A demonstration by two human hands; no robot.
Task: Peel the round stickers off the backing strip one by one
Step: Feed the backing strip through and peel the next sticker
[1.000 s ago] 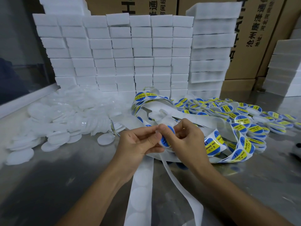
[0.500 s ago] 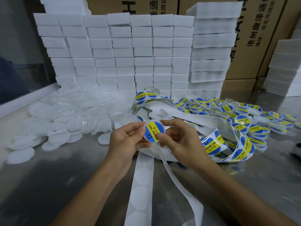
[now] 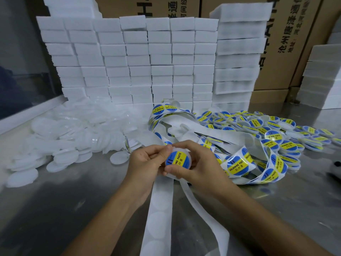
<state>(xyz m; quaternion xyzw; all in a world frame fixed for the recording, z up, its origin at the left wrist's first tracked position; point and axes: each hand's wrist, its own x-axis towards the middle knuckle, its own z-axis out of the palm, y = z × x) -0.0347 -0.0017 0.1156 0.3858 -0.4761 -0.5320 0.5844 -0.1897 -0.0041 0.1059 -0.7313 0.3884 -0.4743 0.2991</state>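
A round blue and yellow sticker (image 3: 177, 159) sits on a white round lid held between both hands above the steel table. My left hand (image 3: 145, 163) grips the lid's left edge, thumb near its top. My right hand (image 3: 195, 163) holds it from the right, thumb under the sticker. The backing strip (image 3: 238, 164) with several stickers still on it loops to the right of my hands. Its bare white part (image 3: 159, 215) trails toward me across the table.
A heap of plain white lids (image 3: 73, 133) lies at the left. Labelled lids (image 3: 276, 137) are piled at the right. White foam blocks (image 3: 140, 61) are stacked behind, with cardboard boxes (image 3: 287, 43) further back. The steel table (image 3: 55, 209) shows in front.
One second ago both hands pinched a sticker at the strip. Half a second ago the sticker was held free between them. Now it lies on a white lid, lower and turned.
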